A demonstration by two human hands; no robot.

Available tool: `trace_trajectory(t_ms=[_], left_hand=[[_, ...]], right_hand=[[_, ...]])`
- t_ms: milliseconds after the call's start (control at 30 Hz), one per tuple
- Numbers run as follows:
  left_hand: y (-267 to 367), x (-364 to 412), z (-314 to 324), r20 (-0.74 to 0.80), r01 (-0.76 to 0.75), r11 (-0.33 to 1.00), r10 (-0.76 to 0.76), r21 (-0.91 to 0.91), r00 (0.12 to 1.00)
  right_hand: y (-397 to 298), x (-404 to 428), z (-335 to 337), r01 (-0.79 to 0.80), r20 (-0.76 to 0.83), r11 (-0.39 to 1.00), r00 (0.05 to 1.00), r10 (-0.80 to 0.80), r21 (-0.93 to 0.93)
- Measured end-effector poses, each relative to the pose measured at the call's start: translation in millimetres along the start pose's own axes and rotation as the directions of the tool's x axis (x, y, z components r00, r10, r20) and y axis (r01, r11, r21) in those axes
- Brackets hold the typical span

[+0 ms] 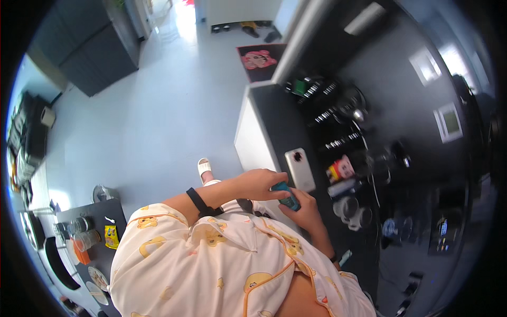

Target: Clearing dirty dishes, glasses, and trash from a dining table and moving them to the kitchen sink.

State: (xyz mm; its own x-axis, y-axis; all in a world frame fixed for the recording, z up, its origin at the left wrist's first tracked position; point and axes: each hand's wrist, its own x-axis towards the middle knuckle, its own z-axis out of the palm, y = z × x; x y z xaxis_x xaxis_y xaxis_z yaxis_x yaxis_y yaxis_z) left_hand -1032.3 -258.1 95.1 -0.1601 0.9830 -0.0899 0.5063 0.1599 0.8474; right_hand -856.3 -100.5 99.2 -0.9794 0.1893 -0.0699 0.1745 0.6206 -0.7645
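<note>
My left hand [257,184], with a black band above the wrist, grips the upper end of a small teal object [291,201]. Its thumb and fingers lie to either side of it. My right hand [304,210] holds the lower end of the same object, so both hands meet on it in front of my body. Fingers cover much of it, and I cannot tell if it is a tube, a case or a small bottle. Just beyond the hands, a white smartphone [303,174] lies back side up on the black counter [269,107].
Glass mugs [352,212], a red and yellow packet [341,168] and blurred black racks [324,115] stand on the right. At left, a dark table [101,214] bears glass jars [81,225] and a yellow packet [111,237]. A doormat [259,61] lies on the floor ahead.
</note>
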Motion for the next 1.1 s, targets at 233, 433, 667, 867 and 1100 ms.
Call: trace_trajectory(t_ms=[233, 433, 667, 867, 1100], left_hand=[[-117.2, -115.6, -123.0, -0.287, 0.147, 0.944, -0.235, -0.295, 0.929], [-240.6, -227.0, -168.1, -0.624, 0.044, 0.678, -0.699, -0.734, 0.35], [-341.2, -366.3, -132.2, -0.081, -0.56, 0.301, -0.92, -0.772, -0.383], [-373.6, -438.7, -68.6, 0.231, -0.808, 0.265, -0.87, -0.525, -0.435], [-422.6, -499.9, -45.3, 0.471, -0.941, 0.289, -0.814, -0.178, -0.339]], right_hand=[[-73.7, 186.3, 91.9, 0.124, 0.197, 0.992, 0.973, -0.119, -0.01], [-93.2, 354.0, 178.9, 0.031, 0.531, 0.998, 0.845, -0.058, 0.06], [-64.0, 503.9, 294.5, 0.247, 0.708, 0.966, 0.696, -0.12, -0.079], [145.9, 641.0, 352.7, 0.514, 0.938, 0.788, 0.246, 0.244, -0.339], [48.7, 768.8, 420.1, 0.223, 0.713, 0.681, 0.308, 0.63, -0.698]])
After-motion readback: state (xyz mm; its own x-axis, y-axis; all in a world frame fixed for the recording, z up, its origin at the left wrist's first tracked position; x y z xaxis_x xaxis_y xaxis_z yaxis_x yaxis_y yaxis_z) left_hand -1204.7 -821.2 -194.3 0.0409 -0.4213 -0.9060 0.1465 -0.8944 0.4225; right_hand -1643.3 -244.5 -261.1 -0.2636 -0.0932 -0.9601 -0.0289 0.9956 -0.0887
